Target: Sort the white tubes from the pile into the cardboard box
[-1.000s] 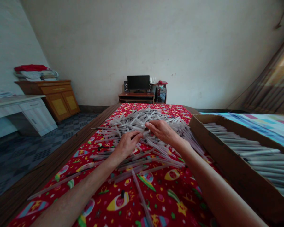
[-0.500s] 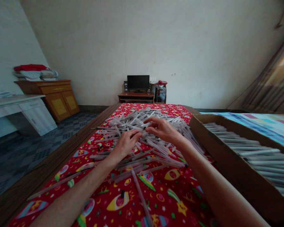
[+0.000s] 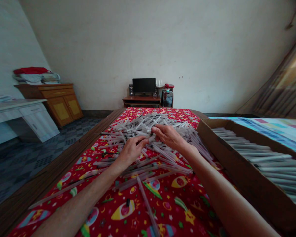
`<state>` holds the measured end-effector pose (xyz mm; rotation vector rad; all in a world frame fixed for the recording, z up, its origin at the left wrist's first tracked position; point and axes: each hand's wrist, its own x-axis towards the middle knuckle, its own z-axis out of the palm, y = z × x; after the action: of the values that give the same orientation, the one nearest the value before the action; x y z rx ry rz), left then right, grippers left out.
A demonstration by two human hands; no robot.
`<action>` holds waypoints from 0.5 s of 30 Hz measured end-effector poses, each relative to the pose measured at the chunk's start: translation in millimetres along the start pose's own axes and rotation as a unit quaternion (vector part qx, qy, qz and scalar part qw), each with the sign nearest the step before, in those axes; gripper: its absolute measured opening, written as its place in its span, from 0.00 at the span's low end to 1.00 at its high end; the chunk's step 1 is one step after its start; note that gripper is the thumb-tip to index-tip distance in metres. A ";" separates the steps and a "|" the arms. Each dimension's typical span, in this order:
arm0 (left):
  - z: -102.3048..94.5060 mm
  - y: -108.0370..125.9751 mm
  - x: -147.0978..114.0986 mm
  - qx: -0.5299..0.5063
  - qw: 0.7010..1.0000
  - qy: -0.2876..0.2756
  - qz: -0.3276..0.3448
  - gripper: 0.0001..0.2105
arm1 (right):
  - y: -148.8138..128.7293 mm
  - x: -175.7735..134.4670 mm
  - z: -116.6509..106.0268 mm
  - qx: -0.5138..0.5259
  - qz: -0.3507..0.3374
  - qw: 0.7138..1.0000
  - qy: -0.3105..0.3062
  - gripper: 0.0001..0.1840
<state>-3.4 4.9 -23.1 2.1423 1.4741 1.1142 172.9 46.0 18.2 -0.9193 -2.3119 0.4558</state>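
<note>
Left hand [image 3: 132, 149], head view: fingers curl over the heaped tubes [image 3: 144, 123]; their grip cannot be told.
Right hand [image 3: 169, 136]: thumb and forefinger pinch a dark piece [image 3: 151, 133].
Dark piece: just beyond the left fingertips, long axis unreadable.

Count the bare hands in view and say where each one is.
2: the left hand is over the pile of translucent tubes; the right hand is over it too, nearer the cardboard box. No others seem hidden.
</note>
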 end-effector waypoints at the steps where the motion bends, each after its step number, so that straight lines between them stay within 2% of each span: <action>1: -0.3 0.3 0.0 -0.001 1.000 0.001 0.001 0.15 | -0.4 0.0 -1.4 0.025 -0.017 1.000 -0.006 0.17; 3: -0.6 1.0 -0.2 -0.001 1.000 0.000 0.002 0.15 | -1.3 0.2 -2.8 0.046 -0.043 0.998 -0.011 0.09; 5: -0.2 1.5 -0.8 -0.002 1.000 -0.002 0.001 0.15 | -1.7 0.6 -1.6 0.018 -0.046 0.999 -0.002 0.07; 8: 2.0 1.1 -2.1 -0.009 1.000 -0.004 -0.001 0.15 | -1.8 1.3 4.5 -0.085 -0.029 0.996 0.027 0.10; 12: 4.8 -0.6 -2.9 -0.014 1.000 -0.005 0.003 0.15 | -2.6 1.6 15.3 -0.233 -0.006 0.971 0.045 0.17; 15: 4.8 -1.5 -2.3 -0.005 1.000 -0.001 -0.002 0.14 | -2.6 2.4 18.2 -0.247 0.034 0.967 0.048 0.22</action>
<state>-1.1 4.3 -28.2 2.1333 1.4687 1.1159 158.5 44.3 6.7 -1.2239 -2.3497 -0.1516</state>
